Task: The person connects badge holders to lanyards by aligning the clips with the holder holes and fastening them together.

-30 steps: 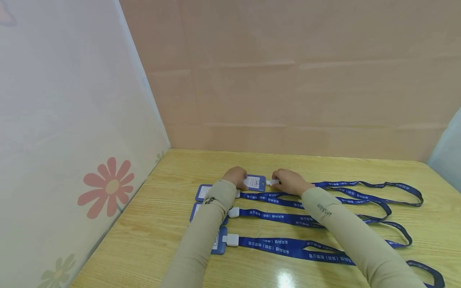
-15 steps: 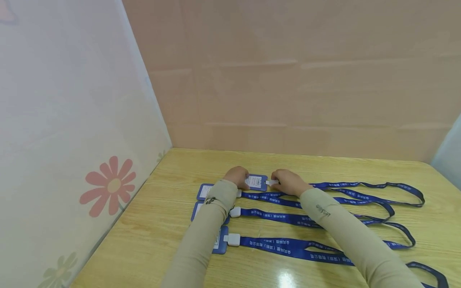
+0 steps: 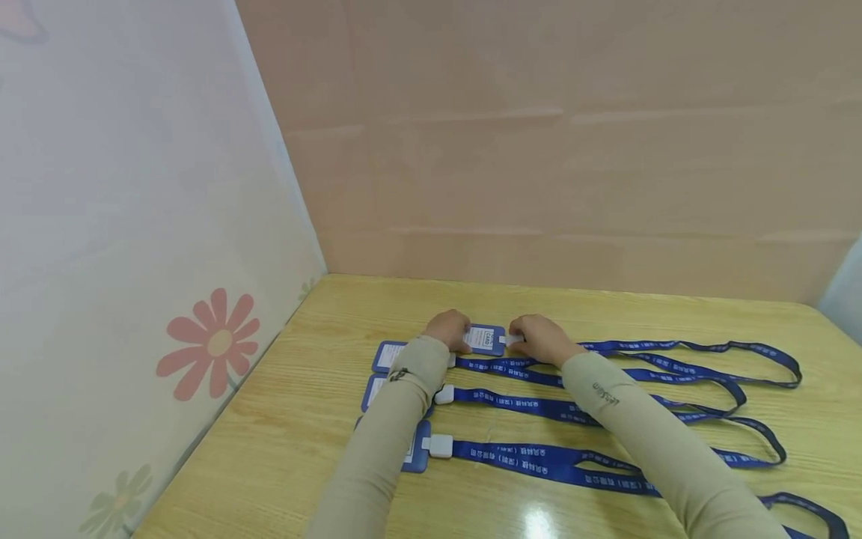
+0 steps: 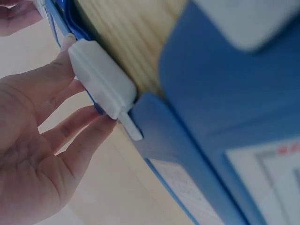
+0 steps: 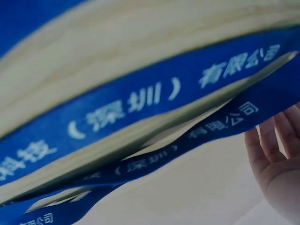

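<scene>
In the head view, the farthest blue badge holder (image 3: 486, 339) lies on the table with a printed card in it. My left hand (image 3: 450, 330) grips its left end. On its other side, my right hand (image 3: 542, 341) pinches the white clip (image 3: 514, 340) that joins the holder to its blue lanyard (image 3: 629, 346). The left wrist view has my left hand (image 4: 42, 136) behind a nearer badge's white clip (image 4: 101, 77), the thumb at the far holder's edge. Blue printed straps (image 5: 136, 103) cross the right wrist view, partly hiding my right hand (image 5: 279, 164).
Nearer to me, several more blue badge holders (image 3: 419, 449) lie in a column, partly under my left sleeve. Their lanyards (image 3: 505, 457) stretch rightward in rows across the wooden table (image 3: 269, 419), passing under my right sleeve. A flowered wall (image 3: 135, 187) borders the left side.
The far badge holder and my left hand have shifted very slightly right in the head view, as has the whole scene. Both hands keep their hold.
</scene>
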`<state>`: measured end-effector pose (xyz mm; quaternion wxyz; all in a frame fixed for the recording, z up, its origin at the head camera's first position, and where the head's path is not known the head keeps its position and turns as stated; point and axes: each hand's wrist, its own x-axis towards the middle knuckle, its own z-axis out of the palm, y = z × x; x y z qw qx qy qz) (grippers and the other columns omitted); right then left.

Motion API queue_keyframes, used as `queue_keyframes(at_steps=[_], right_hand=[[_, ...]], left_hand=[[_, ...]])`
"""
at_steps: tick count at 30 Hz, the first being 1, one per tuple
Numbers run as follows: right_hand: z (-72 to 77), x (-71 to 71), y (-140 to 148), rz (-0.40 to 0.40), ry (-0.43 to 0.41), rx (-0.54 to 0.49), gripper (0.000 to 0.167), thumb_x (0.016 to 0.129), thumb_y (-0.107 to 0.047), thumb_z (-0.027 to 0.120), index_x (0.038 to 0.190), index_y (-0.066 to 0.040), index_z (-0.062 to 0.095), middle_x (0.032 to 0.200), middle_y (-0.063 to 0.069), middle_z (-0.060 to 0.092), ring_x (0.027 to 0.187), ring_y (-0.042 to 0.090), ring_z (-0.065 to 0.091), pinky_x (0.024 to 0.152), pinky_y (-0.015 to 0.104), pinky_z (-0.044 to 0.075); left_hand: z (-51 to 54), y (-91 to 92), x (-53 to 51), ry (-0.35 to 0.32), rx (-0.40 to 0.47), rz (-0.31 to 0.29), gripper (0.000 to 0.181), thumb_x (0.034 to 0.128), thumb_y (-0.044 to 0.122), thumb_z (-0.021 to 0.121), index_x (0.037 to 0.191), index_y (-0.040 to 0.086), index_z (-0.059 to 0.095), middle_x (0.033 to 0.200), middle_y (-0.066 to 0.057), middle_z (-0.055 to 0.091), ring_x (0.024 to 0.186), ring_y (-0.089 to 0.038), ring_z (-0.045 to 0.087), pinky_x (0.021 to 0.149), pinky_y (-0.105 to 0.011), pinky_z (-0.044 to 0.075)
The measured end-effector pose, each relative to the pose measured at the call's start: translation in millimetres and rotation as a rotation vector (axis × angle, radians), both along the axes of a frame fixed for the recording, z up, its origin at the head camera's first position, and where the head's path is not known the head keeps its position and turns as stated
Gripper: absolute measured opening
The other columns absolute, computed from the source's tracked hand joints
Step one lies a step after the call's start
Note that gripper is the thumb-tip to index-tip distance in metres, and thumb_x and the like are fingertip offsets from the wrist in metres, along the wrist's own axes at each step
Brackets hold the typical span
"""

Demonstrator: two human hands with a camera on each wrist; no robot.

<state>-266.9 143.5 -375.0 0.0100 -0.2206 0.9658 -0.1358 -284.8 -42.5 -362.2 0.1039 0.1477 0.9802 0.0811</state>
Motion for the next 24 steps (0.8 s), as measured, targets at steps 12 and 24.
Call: queue_keyframes(at_steps=[12,24], right_hand=[[-4.0,1.6,-4,-0.021,0.005,-0.01,0.018,0.086,-0.015,0.065,0.098,-0.001,0.066,0.091,0.011,0.068,0.077,0.019,0.061,0.078,0.039,0.055],[-3.5,8.8,-4,0.012,-0.022,0.02,0.039,0.091,-0.021,0.06,0.122,0.002,0.057,0.116,0.018,0.064,0.104,0.031,0.062,0.091,0.046,0.051]], left_hand=[[3.4,-0.4,2.7,0.018,-0.016,-0.008,0.044,0.0786,0.023,0.075,0.118,0.009,0.064,0.118,-0.004,0.066,0.109,-0.02,0.06,0.096,-0.031,0.049],[-4.2,-31.2,-8.7,-0.018,0.027,0.015,0.046,0.0784,0.023,0.075,0.12,0.007,0.063,0.126,-0.007,0.061,0.12,-0.024,0.055,0.104,-0.034,0.044]])
